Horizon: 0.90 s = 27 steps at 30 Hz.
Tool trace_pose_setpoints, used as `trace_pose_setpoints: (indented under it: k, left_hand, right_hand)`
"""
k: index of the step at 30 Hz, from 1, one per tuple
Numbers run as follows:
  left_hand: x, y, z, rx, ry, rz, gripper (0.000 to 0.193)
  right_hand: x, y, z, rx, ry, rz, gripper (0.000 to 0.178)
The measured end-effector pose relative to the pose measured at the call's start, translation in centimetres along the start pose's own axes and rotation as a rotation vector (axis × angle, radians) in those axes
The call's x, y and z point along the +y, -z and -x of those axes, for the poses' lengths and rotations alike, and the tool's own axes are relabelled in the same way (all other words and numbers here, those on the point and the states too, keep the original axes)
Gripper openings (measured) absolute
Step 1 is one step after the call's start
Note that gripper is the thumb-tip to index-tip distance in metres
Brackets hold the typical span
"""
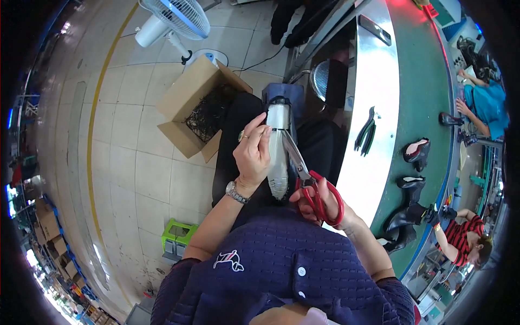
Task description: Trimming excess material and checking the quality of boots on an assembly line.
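Observation:
Over my lap a shoe (277, 146) rests sole side up, its pale grey-white bottom facing me and a dark edge showing at its far end and side. My left hand (252, 160) is closed along the shoe's left side, with fingers and thumb near its middle. Red-handled scissors (296, 155) are in my right hand (322, 201), whose fingers go through the loops. The blades point away from me, and their tips touch or nearly touch the right edge of the sole. Whether the blades have anything between them I cannot tell.
An open cardboard box (187, 89) with tangled dark strips stands at far left, near a fan (176, 19). Right of me, a metal ledge (374, 70) carries black strips (366, 132) and a phone (375, 30). Black shoes (416, 154) sit on a green belt (420, 70); two co-workers stand beyond.

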<state>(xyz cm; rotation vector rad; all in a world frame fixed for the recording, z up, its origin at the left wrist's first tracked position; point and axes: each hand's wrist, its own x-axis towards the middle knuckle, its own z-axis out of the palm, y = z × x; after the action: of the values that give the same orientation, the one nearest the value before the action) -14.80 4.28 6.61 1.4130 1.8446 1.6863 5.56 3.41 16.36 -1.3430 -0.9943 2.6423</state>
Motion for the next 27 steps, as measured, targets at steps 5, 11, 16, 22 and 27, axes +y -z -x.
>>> trace_pose_setpoints:
  k: [5,11,16,22,27]
  left_hand:
    - [0.7,0.6,0.2,-0.021,-0.062,-0.143,0.006]
    - [0.2,0.8,0.6,0.009,-0.101,-0.154,0.006]
    - [0.9,0.6,-0.4,0.034,-0.255,-0.225,0.002]
    - [6.8,4.4,-7.0,0.187,-0.457,-0.186,0.007]
    - [6.4,9.1,-9.9,0.285,-0.536,-0.330,0.011]
  right_hand:
    - [1.5,-1.5,-1.3,0.173,0.002,0.029,0.071]
    - [3.1,-3.4,-2.9,0.260,0.127,-0.013,0.060]
    - [3.9,-2.1,-3.4,0.269,0.141,-0.013,0.055]
    - [2.5,-2.1,-3.8,0.188,0.115,-0.027,0.052]
    - [4.9,3.9,-2.6,0.376,0.202,-0.254,0.027]
